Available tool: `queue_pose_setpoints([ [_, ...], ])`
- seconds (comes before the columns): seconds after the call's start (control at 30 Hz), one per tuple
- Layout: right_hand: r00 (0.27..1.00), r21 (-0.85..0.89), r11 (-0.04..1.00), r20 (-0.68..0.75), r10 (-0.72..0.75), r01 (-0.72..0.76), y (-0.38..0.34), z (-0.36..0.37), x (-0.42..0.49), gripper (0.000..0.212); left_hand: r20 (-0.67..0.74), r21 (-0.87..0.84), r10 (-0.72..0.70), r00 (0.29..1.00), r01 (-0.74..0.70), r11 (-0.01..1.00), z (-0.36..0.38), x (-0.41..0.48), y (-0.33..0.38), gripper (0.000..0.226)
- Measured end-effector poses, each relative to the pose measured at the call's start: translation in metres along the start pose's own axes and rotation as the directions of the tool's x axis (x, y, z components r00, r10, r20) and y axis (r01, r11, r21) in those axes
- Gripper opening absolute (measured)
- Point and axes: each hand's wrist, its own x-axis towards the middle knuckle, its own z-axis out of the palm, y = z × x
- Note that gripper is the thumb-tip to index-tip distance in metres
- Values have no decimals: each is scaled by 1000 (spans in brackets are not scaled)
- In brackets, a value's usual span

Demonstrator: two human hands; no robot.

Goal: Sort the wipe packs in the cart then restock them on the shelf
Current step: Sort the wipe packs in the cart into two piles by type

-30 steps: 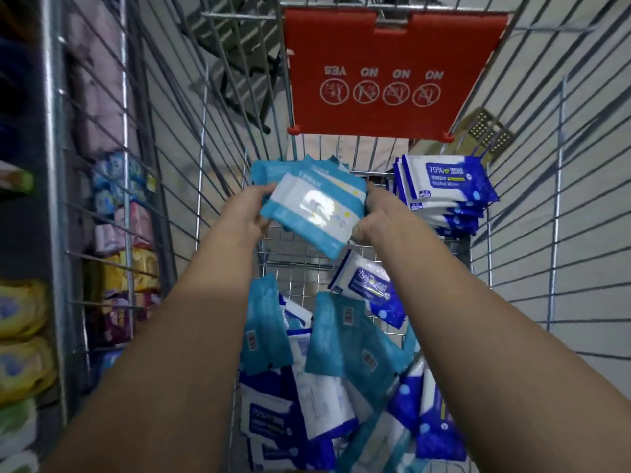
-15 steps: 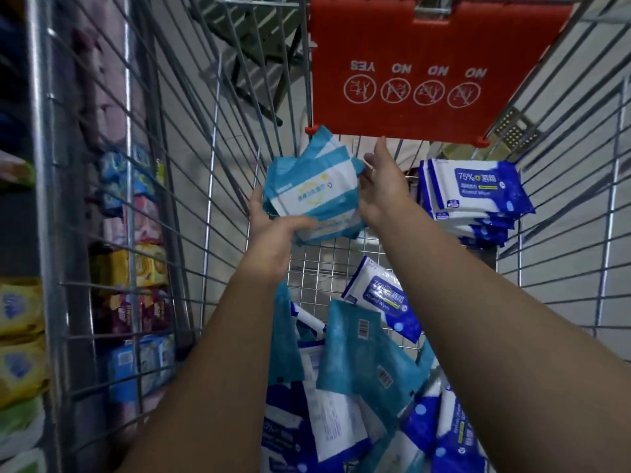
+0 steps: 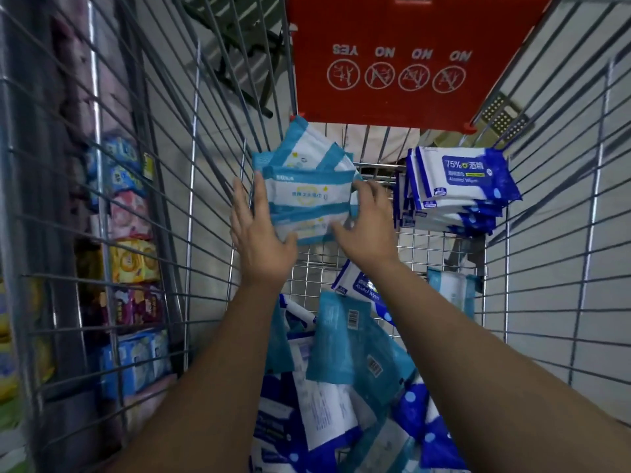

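Light-blue pack stack: far left corner of cart, held between both hands; long axis across the cart, left to right; printed face toward the camera; rearmost pack skewed, one corner pointing up.
Left hand: fingers straight, flat against left end of stack; thumb at near edge.
Right hand: fingers curved round right end of stack; thumb under near edge.
Dark-blue pack stack: far right corner, just beside right hand; long axis also across the cart.
Loose packs: mixed heap at near end, below both forearms.

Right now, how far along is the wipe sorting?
Done: a dark-blue stack sits sorted far right in the cart. In hand: left hand presses, right hand grips a light-blue stack far left. Left: the mixed pile nearer the camera, then all shelving.
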Motion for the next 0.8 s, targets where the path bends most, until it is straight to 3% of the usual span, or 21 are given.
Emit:
queue_pose_setpoints([
  [0.07, 995, 16, 1000, 98, 4, -5, 5, 1, -12, 81, 28, 156, 102, 994, -105, 982, -2, -5, -1, 111],
  [0.13, 985, -23, 999, 169, -31, 36, 11, 2, -22, 94, 126, 308, 192, 973, -222, 925, -2, -6, -3, 107],
  [0.2, 979, -95, 993, 197, -44, 64, 18, 2, -32, 99, 263, 375, 177, 948, -269, 887, -1, -5, -4, 98],
  [0.27, 983, -167, 986, 181, 5, 25, 27, -1, -40, 95, 312, 384, 152, 938, -271, 883, -4, -1, -5, 95],
  [0.4, 959, -498, 867, 234, 162, -25, 49, -12, -53, 65, 269, 303, 137, 953, -219, 927, -8, 5, -3, 103],
  [0.5, 924, -620, 785, 293, 247, -13, 57, -19, -62, 68, 144, 302, 201, 969, -237, 923, -8, -8, 0, 90],
  [0.57, 921, -641, 768, 310, 236, 19, 58, -22, -65, 69, 157, 315, 423, 892, -451, 835, -3, -21, 3, 63],
  [0.63, 915, -640, 769, 316, 250, 11, 56, -23, -65, 64, 374, 268, 494, 785, -602, 752, 5, -32, 8, 38],
  [0.7, 910, -555, 832, 331, 251, -27, 52, -28, -65, 48, 553, 200, 420, 720, -604, 772, 16, -44, 11, 35],
  [0.8, 926, -355, 934, 339, 167, -38, 39, -48, -64, 28, 558, 17, 313, 769, -388, 921, 25, -52, 23, 65],
])
